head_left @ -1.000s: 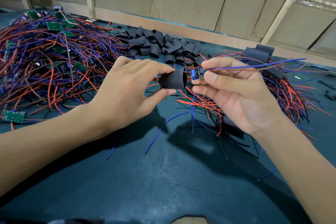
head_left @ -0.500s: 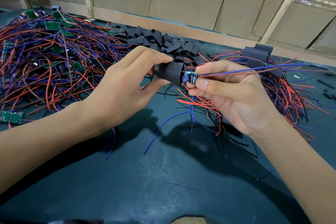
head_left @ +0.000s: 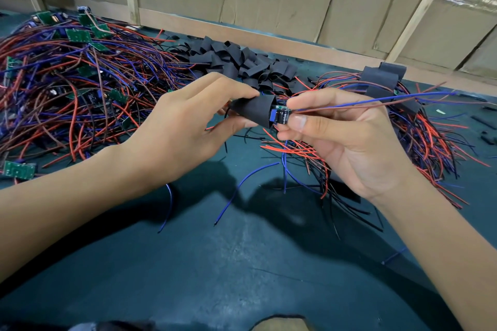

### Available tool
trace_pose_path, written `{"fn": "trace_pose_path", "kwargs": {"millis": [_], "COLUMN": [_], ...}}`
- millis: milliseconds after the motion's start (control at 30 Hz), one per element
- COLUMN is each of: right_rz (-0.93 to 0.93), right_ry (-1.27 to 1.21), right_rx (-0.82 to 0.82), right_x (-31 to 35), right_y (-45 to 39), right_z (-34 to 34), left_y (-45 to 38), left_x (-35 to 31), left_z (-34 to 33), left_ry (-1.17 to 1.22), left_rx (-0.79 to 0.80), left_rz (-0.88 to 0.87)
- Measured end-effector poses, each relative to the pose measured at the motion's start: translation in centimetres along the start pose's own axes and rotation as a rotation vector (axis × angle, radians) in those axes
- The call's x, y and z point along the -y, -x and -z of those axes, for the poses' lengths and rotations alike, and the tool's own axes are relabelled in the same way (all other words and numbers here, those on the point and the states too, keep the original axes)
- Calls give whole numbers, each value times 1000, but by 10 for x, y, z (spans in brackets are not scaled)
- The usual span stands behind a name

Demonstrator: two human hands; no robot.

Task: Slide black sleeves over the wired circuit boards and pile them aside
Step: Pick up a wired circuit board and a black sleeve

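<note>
A short black flattened-tube sleeve (head_left: 255, 113) lay nearly level above the table, its open mouth facing right. A small green circuit board (head_left: 279, 117) with a black cylindrical capacitor sat partly inside that mouth, blue and brown wires (head_left: 376, 101) trailing rightward.

Two hands work here: the left hand (head_left: 172, 126) and the right hand (head_left: 347, 140). Between their fingers (head_left: 236, 94) sit one black sleeve (head_left: 255, 110) and one circuit board (head_left: 279, 115). Beyond the fingers lie three heaps: bare wired boards (head_left: 75, 83), empty sleeves (head_left: 242, 62), sleeved boards (head_left: 419, 121); pieces too many to count.
</note>
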State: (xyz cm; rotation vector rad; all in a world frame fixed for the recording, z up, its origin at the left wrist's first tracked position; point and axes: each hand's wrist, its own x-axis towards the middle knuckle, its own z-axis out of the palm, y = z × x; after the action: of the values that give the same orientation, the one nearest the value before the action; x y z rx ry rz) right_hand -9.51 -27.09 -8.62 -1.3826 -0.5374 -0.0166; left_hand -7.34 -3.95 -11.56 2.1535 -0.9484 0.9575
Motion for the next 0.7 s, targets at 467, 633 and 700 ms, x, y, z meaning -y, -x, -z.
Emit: {"fn": "trace_pose_path", "kwargs": {"millis": [467, 633, 700], "right_rz": [-26, -13, -3], "right_ry": [-16, 40, 121], "right_rx": [-1, 10, -3], "right_x": [1, -1, -3], "right_y": [0, -1, -1], "right_z": [0, 2, 3], "left_y": [3, 3, 3], "left_x": [-6, -5, -5], "left_z": [4, 3, 2], "left_ry": [3, 1, -7], "left_rx": [-2, -1, 10], "left_rz": [82, 72, 40]}}
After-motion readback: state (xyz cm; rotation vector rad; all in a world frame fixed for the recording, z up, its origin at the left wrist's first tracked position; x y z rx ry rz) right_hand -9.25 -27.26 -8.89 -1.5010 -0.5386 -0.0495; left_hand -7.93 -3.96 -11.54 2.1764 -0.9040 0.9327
